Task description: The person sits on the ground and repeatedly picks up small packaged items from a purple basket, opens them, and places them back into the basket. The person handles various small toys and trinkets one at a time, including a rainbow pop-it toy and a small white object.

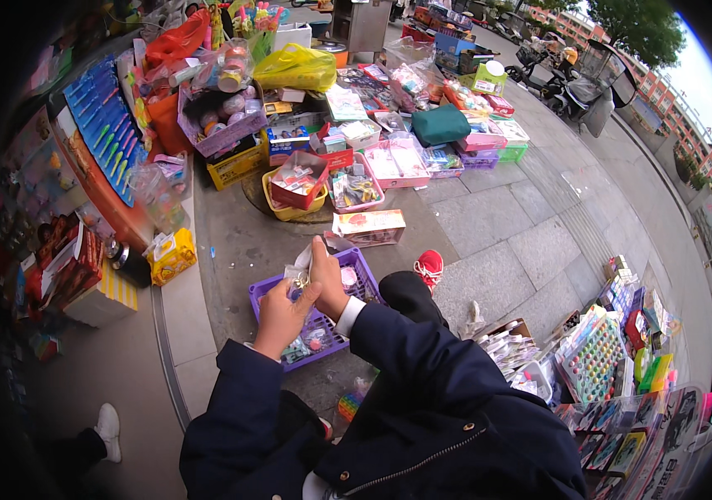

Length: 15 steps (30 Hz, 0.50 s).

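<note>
Both my hands are together over a purple plastic basket (356, 262) on the pavement. Between them is a small clear plastic packet (297, 279) with something gold-coloured and ring-shaped in it. My left hand (286, 317) grips the packet from the near left, its thumb towards the right hand. My right hand (329, 281) presses against the packet's right side with its fingers fairly straight; its inner side is hidden. In the basket, several small packaged items (315, 340) show below my wrists. A printed carton (368, 227) lies just beyond the basket.
Bins of small goods crowd the far side, including a yellow basket (293, 211) and a pink tray (396, 162). More boxed goods (593, 356) stand at the right. A yellow packet (171, 256) and a black flask (128, 264) sit at the left. Another person's white shoe (108, 431) shows lower left.
</note>
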Available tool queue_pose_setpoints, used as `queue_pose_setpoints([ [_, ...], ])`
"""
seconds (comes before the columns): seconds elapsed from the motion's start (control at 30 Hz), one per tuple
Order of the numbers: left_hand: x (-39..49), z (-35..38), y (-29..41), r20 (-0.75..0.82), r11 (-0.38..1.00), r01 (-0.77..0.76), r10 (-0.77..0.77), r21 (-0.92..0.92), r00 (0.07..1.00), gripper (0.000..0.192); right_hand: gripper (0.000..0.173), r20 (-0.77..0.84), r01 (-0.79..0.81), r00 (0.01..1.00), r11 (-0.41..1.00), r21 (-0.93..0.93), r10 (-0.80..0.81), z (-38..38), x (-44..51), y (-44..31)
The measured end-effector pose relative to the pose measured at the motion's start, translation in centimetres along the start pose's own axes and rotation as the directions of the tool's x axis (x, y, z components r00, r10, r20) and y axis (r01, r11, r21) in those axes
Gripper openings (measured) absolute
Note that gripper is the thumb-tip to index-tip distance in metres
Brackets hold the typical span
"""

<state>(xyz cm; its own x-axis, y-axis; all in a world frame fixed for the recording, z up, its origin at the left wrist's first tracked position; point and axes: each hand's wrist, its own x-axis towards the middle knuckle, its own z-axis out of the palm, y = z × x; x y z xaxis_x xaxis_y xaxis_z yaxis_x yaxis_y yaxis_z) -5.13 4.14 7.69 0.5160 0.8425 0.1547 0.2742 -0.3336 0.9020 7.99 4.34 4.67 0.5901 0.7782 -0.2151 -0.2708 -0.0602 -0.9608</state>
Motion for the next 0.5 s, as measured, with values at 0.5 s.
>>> queue_pose_setpoints([
  [0.5,0.5,-1.7,1.0,0.175,0.259,0.271,-0.34,-0.927,0.924,0.07,0.054,0.604,0.9,0.428,0.376,-0.22,-0.672,0.9,-4.1,-0.4],
])
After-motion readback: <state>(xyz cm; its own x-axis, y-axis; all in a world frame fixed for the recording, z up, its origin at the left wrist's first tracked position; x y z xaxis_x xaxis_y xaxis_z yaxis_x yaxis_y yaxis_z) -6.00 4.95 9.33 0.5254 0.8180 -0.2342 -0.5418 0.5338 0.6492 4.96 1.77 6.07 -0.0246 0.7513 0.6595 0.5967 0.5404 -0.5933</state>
